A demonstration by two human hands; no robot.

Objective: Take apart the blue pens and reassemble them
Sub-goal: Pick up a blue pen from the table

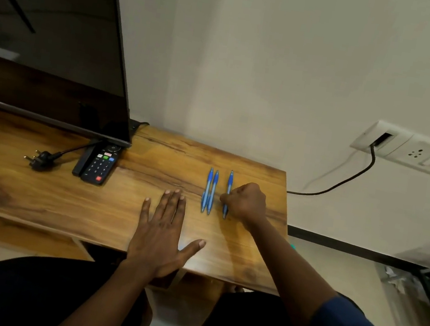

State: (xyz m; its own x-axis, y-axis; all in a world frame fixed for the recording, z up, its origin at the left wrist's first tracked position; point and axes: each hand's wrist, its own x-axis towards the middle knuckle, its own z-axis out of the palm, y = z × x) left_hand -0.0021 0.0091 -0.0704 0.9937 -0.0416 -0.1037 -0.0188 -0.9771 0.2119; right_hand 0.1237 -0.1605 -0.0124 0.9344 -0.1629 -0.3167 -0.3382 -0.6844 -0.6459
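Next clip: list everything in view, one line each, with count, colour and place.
table: one, brown wood, against the wall
TV: one, black, table's left rear
remote: one, black, by the TV's right corner
plug: one, black, on the table left of the remote
pens: three, blue, table's right part; two side by side, third pen apart to their right
socket plate: one, white, wall at right
cable: one, black, from the socket plate towards the table
left hand: one, flat on the table, left of the pens
right hand: one, grips the third pen
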